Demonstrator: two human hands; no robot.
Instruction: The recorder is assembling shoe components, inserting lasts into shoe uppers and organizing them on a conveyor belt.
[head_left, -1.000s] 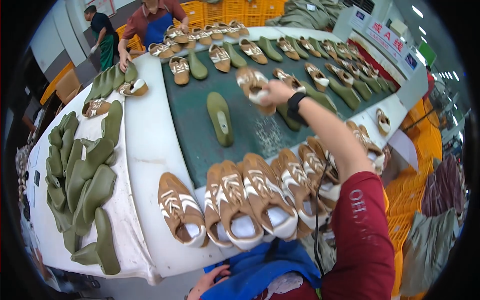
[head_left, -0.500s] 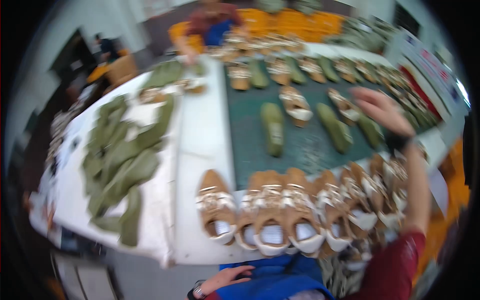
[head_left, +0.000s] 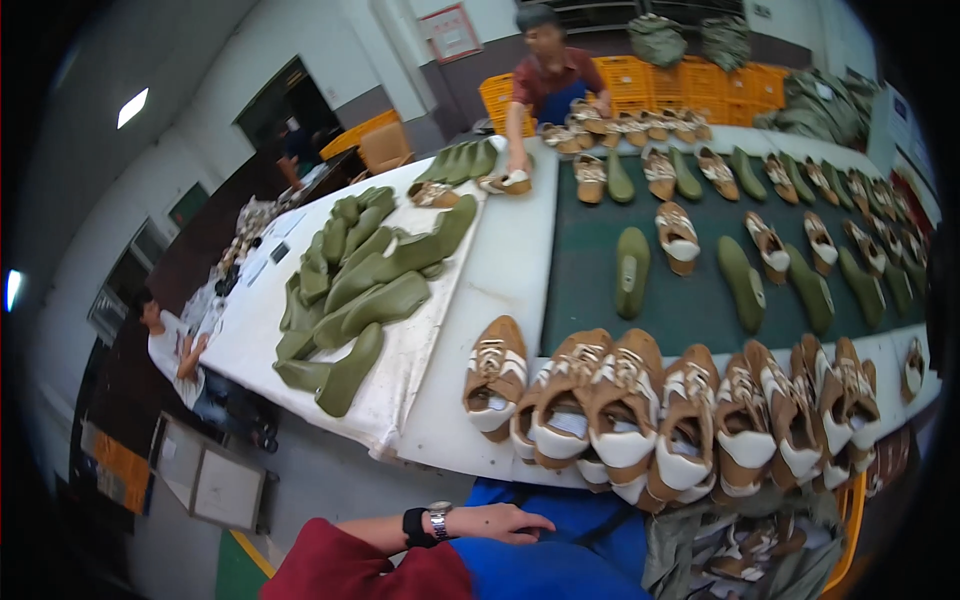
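My left hand (head_left: 505,523), with a watch and a dark band at the wrist, lies in front of my blue apron (head_left: 590,530). Its fingers are stretched out and hold nothing. My right hand is out of view. Beyond the left hand, a row of brown and white sneakers (head_left: 622,405) lines the table's near edge, leaning against one another. On the dark green belt (head_left: 600,270) stand green shoe lasts (head_left: 631,272) and more sneakers (head_left: 677,238) in rows. A heap of green shoe lasts (head_left: 375,305) covers the white cloth on the left.
Across the table a co-worker (head_left: 555,75) reaches to a sneaker (head_left: 508,182). Orange crates (head_left: 700,90) are stacked behind. A lined crate of shoes (head_left: 750,545) stands below the near edge at right. A seated person (head_left: 180,350) is at far left.
My right hand, earlier over the sneakers and lasts on the belt, has left the picture. The view has swung left, and my left hand stays low by the apron.
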